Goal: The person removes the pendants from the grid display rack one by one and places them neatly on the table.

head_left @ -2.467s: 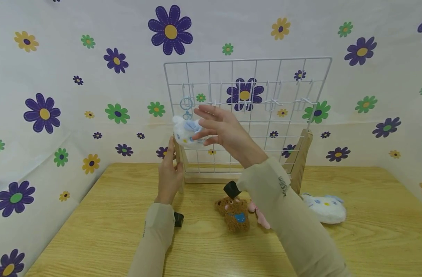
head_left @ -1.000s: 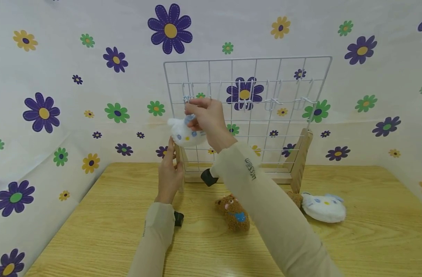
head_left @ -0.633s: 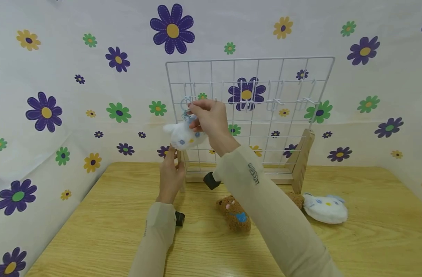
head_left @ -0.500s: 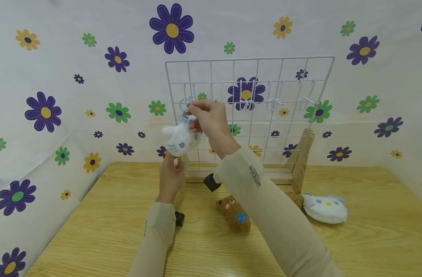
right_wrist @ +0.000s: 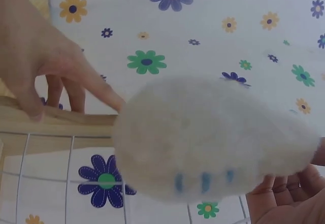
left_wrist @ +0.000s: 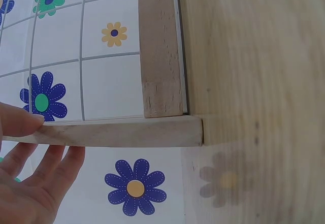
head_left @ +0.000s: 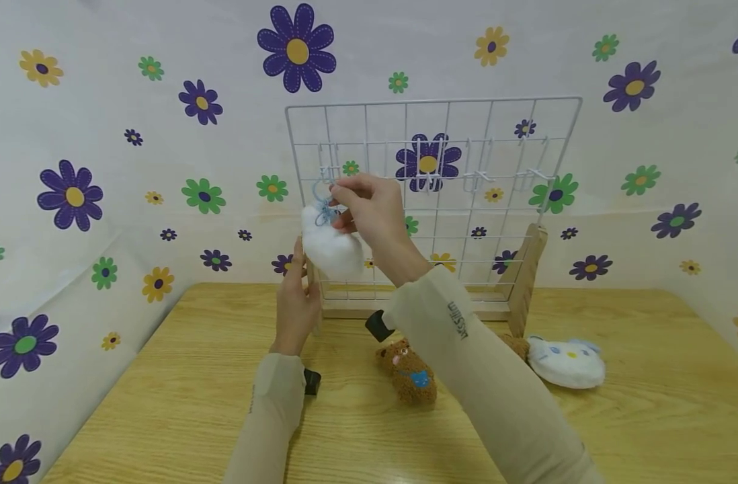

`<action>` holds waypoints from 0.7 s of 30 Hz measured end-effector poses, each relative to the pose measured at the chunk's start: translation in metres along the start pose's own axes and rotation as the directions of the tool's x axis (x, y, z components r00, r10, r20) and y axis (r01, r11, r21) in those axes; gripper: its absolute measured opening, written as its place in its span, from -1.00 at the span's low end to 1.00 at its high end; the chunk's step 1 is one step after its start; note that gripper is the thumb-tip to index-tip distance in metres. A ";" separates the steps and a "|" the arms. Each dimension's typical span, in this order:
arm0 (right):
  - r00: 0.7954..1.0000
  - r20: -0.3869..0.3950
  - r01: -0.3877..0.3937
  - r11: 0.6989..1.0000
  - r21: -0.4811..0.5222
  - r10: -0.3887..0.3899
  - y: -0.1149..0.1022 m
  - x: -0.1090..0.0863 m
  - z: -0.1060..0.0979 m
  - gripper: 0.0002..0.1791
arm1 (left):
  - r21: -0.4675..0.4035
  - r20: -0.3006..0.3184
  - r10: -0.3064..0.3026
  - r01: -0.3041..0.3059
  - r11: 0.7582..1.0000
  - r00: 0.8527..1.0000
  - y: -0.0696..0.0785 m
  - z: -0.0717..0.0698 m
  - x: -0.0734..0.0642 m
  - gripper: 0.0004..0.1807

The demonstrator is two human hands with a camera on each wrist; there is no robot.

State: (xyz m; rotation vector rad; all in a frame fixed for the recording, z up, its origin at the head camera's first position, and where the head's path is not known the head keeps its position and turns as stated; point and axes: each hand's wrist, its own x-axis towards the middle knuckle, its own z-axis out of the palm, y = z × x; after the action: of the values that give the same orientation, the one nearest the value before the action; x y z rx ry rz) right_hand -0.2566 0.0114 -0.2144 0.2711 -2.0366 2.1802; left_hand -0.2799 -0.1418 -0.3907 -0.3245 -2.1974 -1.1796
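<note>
A white plush keychain (head_left: pixel 334 250) hangs at the grid's left end, its plain furry back towards the head camera. Its pale blue ring (head_left: pixel 320 190) is right at the leftmost hook. My right hand (head_left: pixel 378 215) pinches the top of the plush, by the blue clasp (head_left: pixel 326 214). In the right wrist view, blue marks show on the side of the plush (right_wrist: pixel 203 137). My left hand (head_left: pixel 295 302) grips the rack's left wooden post (left_wrist: pixel 122 132), thumb on one side and fingers on the other.
The white wire grid (head_left: pixel 447 222) carries several more hooks (head_left: pixel 478 176). On the wooden table (head_left: pixel 181 403) lie a brown bear plush (head_left: pixel 413 376) and a white cat-face plush (head_left: pixel 567 363). Another brown plush (head_left: pixel 515 345) is mostly hidden behind my right forearm.
My right hand, earlier spread in front of the plush, has moved left and pinched its top. The plush has turned from its face to its back. My left hand stays at the post.
</note>
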 end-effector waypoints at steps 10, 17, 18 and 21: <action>1.000 0.002 0.025 0.999 -0.044 -0.025 0.011 -0.006 -0.012 -0.82 | -0.010 -0.004 -0.001 0.000 1.000 1.000 0.000 -0.001 0.000 -0.06; 1.000 -0.005 0.013 0.992 -0.127 -0.014 0.019 -0.010 -0.024 -0.83 | -0.018 0.010 -0.023 0.024 1.000 1.000 -0.001 0.000 0.001 -0.07; 1.000 -0.006 0.015 0.990 -0.143 -0.016 0.020 -0.011 -0.026 -0.83 | -0.019 0.013 -0.028 0.028 0.999 1.000 -0.001 0.000 0.001 -0.07; 1.000 0.000 0.031 0.983 -0.178 -0.031 0.024 -0.011 -0.029 -0.84 | -0.026 0.017 -0.029 0.030 0.999 0.999 -0.002 0.000 0.001 -0.08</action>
State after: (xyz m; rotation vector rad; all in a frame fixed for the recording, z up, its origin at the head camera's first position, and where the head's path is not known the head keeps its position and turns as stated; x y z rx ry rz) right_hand -0.2521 0.0390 -0.2424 0.2752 -2.1927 1.9622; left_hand -0.2821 -0.1429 -0.3917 -0.3149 -2.2092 -1.2270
